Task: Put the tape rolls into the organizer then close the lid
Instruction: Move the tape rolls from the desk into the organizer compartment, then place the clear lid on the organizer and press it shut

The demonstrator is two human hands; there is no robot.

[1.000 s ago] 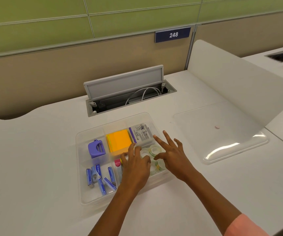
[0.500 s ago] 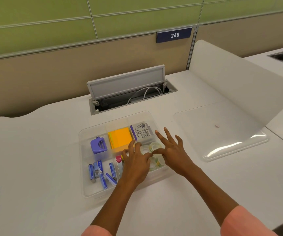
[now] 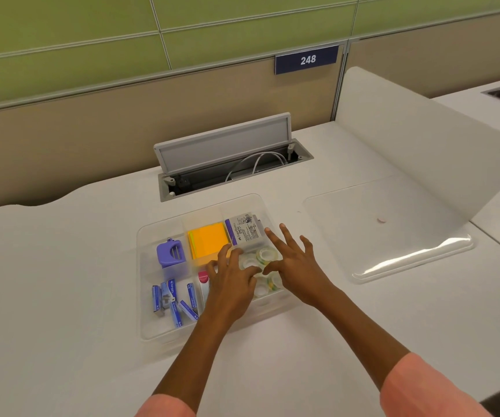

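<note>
A clear plastic organizer [image 3: 148, 296] lies on the white desk with its compartments uncovered. Several clear tape rolls [image 3: 265, 255] with green-yellow cores lie in its front right compartment. My left hand [image 3: 232, 281] rests over that compartment's left side, fingers spread and touching the rolls. My right hand [image 3: 297, 263] hovers over the same compartment from the right, fingers apart, thumb on the rolls. The clear lid [image 3: 393, 230] lies flat on the desk to the right of the organizer.
Other compartments hold orange sticky notes [image 3: 208, 240], a purple sharpener [image 3: 170, 254], blue staple boxes [image 3: 176, 302], a grey printed box [image 3: 245, 231] and a pink-capped item [image 3: 203, 278]. Behind stands a raised cable hatch [image 3: 224, 145]. A white curved divider [image 3: 423, 139] rises at the right.
Both hands stay over the tape compartment, shifting only slightly among the rolls. The view has drifted a little; the organizer and lid have not moved.
</note>
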